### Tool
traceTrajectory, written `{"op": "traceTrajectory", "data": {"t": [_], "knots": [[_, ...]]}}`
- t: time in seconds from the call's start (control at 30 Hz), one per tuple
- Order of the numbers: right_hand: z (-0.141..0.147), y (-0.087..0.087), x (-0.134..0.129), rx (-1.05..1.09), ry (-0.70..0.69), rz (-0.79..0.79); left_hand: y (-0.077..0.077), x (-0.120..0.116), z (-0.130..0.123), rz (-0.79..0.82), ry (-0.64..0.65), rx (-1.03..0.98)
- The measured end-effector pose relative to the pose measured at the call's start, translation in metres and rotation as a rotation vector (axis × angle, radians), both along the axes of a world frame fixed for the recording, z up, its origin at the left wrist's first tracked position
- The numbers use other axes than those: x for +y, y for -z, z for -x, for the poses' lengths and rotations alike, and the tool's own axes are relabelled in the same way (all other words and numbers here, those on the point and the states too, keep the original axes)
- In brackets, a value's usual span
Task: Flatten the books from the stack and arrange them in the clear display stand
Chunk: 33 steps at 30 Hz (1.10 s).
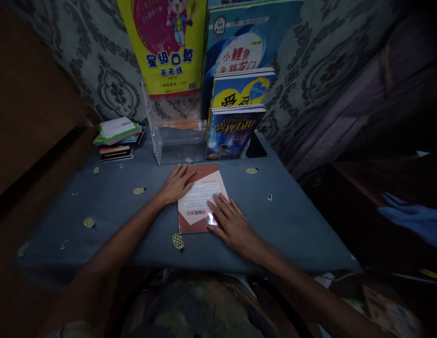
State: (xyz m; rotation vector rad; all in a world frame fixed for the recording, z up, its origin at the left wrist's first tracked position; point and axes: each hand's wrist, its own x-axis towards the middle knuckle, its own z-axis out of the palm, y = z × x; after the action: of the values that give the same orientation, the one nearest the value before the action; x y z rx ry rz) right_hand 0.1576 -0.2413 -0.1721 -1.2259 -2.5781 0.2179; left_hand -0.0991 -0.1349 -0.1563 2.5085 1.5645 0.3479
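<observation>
A thin red-brown book (200, 188) with a white panel of printed text lies flat near the middle of a table covered in blue-grey cloth (292, 216). My left hand (176, 184) rests palm down on the book's upper left corner, fingers together and pointing away from me. My right hand (233, 226) lies flat on the book's lower right corner, fingers spread over the white panel. Neither hand grips the book.
A clear acrylic book stand (176, 141) sits behind the book, with two upright books (234, 131) at its right end. Large yellow (169, 47) and blue (239, 42) books lean on the patterned wall. A stack of books (118, 138) lies at the back left.
</observation>
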Motion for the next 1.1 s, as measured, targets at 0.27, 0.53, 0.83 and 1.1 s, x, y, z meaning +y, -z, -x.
{"op": "traceTrajectory", "data": {"t": [0.27,0.53,0.83,1.1], "knots": [[-0.011,-0.002,-0.034,0.001,-0.099,0.000,-0.017,-0.012,-0.002,-0.129,0.073,0.024],[-0.034,-0.007,-0.081,0.065,-0.240,-0.015,-0.034,-0.036,-0.023,-0.110,0.112,0.078],[-0.043,-0.057,-0.059,0.404,-0.430,0.026,-0.029,-0.034,-0.016,-0.053,0.180,-0.218],[-0.022,-0.095,-0.012,0.825,-0.087,0.068,-0.024,-0.019,-0.011,0.280,0.138,-0.717]]}}
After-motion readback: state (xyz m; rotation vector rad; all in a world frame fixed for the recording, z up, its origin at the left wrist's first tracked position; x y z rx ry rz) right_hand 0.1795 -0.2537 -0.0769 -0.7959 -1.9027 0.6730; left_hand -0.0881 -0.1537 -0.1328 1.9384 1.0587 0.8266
